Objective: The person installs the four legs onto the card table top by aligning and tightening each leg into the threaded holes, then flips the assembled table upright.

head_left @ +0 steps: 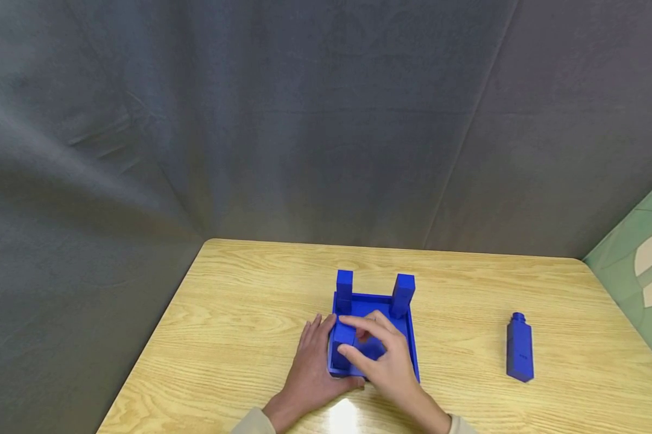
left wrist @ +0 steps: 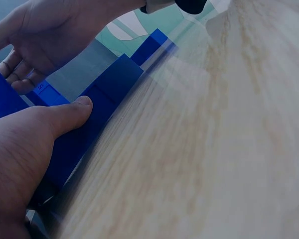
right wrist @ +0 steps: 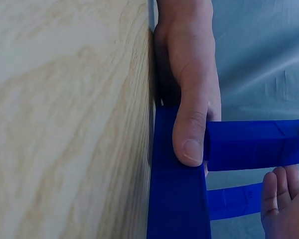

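Note:
A blue square tray (head_left: 369, 307) rests on the table, with blue square posts standing at its corners. My left hand (head_left: 313, 375) grips the tray's near left corner, fingers along the left side and thumb (left wrist: 72, 115) against the near wall. My right hand (head_left: 392, 360) pinches the top of the near left post (right wrist: 254, 144) between thumb and index finger. Two more posts, the far left one (head_left: 344, 286) and the far right one (head_left: 403, 293), stand upright. My right hand partly hides the tray's floor and near right corner.
To the right on the wooden table (head_left: 239, 313), a loose blue post (head_left: 520, 351) lies flat, its threaded neck pointing away. Behind the table hangs a dark grey curtain (head_left: 326, 132). A green patterned cloth (head_left: 637, 301) is at the far right.

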Available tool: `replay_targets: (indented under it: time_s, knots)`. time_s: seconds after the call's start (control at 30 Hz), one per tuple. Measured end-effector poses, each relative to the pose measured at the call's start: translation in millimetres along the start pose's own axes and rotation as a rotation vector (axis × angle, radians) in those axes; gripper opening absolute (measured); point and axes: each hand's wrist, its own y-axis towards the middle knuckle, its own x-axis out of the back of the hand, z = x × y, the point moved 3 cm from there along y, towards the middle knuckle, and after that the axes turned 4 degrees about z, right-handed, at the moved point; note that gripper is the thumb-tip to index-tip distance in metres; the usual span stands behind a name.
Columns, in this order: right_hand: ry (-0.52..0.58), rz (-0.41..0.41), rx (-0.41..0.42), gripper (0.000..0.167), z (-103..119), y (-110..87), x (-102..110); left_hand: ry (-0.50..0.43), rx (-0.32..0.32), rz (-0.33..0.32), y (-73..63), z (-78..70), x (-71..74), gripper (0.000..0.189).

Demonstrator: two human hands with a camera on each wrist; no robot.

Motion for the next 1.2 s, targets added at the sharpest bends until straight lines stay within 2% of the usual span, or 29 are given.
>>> replay_targets:
  time_s: [0.2, 0.43, 0.57, 0.73, 0.87, 1.2]
  knots:
    - [0.023, 0.064, 0.018, 0.043, -3.0, -0.4, 1.3, -0.020, 0.013, 0.004, 0.7, 0.1, 0.4, 0.129]
    - [0.166, 0.164, 0.037, 0.044, -7.1, -1.6, 2.1, -0.048, 0.016, 0.009, 0.2, 0.3, 0.1, 0.130]
    - [0.236, 0.190, 0.034, 0.043, -6.4, -2.8, 0.5, -0.050, 0.014, 0.014, 0.3, 0.8, 0.3, 0.129]
    - [0.249, 0.210, 0.025, 0.042, -5.4, -3.6, -2.1, -0.057, 0.025, 0.021, -0.1, 1.6, 0.3, 0.130]
    - [0.241, 0.199, 0.000, 0.042, -5.5, -3.0, -3.2, -0.052, 0.026, 0.021, -0.2, 1.3, 0.4, 0.129]
    - [0.193, 0.085, -0.105, 0.039, -8.1, -4.0, -3.4, -0.013, 0.023, 0.029, 1.7, 0.4, 0.7, 0.128]
